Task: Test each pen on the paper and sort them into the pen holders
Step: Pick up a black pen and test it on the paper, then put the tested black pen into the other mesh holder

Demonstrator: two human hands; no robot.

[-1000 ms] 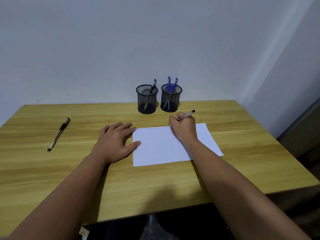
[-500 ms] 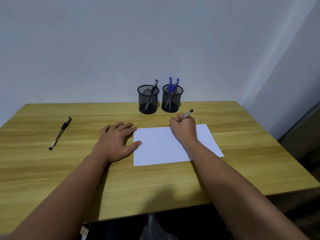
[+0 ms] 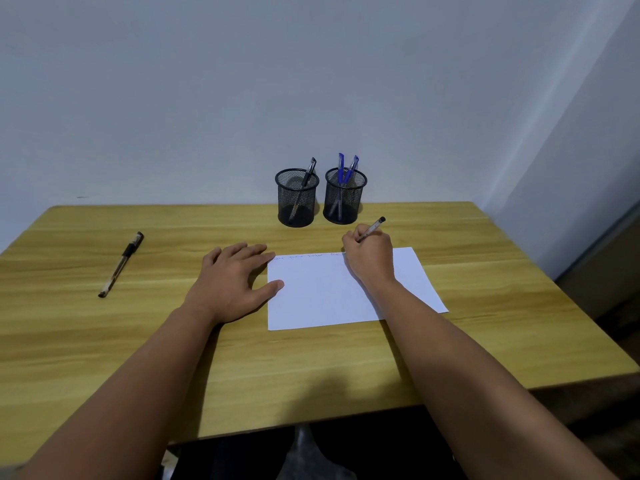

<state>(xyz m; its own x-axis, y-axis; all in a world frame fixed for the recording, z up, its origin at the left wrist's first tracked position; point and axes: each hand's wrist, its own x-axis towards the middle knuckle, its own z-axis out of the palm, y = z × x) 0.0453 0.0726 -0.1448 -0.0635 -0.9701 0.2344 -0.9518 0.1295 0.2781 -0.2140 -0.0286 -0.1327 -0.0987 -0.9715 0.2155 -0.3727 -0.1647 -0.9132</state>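
Now pen (image 3: 371, 230) tip on paper (image 3: 325, 296)

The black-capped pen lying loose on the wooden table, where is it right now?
In the head view, the black-capped pen lies flat on the far left of the wooden table, apart from the open left hand and the white paper sheet.
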